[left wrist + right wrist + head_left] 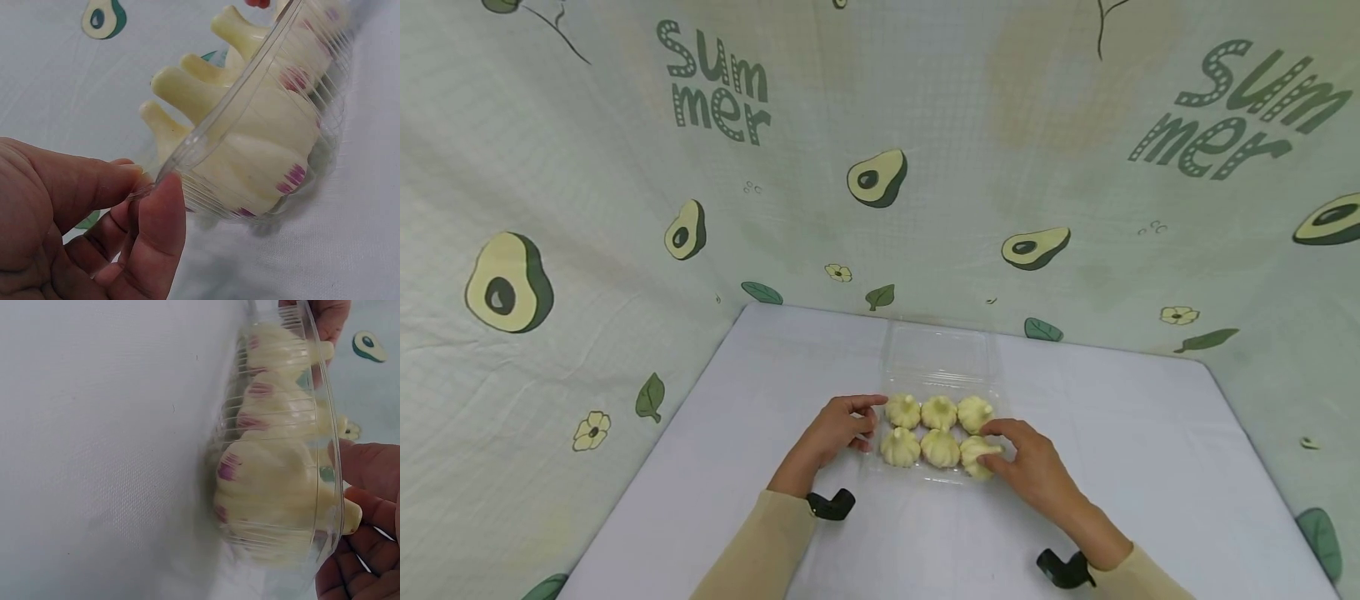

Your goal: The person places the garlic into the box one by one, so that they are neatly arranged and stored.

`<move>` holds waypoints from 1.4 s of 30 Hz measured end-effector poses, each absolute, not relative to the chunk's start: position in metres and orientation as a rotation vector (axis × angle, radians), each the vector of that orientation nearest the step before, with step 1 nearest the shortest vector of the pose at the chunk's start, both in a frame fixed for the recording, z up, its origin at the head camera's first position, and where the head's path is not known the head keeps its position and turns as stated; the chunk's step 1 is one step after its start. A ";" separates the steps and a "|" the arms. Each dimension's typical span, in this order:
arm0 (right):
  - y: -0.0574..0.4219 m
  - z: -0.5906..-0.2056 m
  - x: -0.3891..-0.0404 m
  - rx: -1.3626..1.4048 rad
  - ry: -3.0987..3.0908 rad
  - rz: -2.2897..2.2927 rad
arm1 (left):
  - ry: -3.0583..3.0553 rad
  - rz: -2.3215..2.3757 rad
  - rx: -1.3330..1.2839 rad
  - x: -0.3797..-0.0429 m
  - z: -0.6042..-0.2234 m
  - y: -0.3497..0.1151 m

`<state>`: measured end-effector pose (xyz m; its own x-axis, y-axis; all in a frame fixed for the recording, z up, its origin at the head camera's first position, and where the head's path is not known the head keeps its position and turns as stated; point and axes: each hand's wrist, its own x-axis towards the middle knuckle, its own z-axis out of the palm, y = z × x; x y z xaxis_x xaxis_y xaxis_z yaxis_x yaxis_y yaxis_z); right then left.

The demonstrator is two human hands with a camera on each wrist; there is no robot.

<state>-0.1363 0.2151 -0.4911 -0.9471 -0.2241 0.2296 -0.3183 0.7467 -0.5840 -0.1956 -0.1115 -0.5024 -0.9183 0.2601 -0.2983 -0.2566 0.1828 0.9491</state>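
A clear plastic clamshell box (936,481) lies on the table with its lid folded back. Inside it sit several pale garlic bulbs (939,447) in two rows, purple marks showing low on their sides in the wrist views. My left hand (842,427) pinches the box's left rim (215,115) between thumb and fingers. At the right end, my right hand (1032,467) has its thumb and fingers around the near right garlic bulb (974,455), whose stem (352,517) tilts toward the hand. The right index finger also reaches the bulb behind it.
The transparent lid (942,352) lies flat behind the box. A white cloth covers the table (1097,433). Hanging fabric (940,233) printed with avocados closes off the back and sides. Black wrist mounts (832,505) stick out from both wrists.
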 end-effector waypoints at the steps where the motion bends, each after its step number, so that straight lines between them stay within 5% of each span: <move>1: 0.216 -0.491 -0.136 0.443 -2.800 0.978 | 2.071 1.786 0.002 -0.195 -0.502 -0.112; 35: 0.229 -0.493 -0.143 0.267 -2.743 1.359 | 2.042 1.803 0.003 -0.196 -0.502 -0.112; 42: 0.240 -0.493 -0.157 0.028 -2.602 1.711 | 2.045 1.796 -0.019 -0.197 -0.504 -0.111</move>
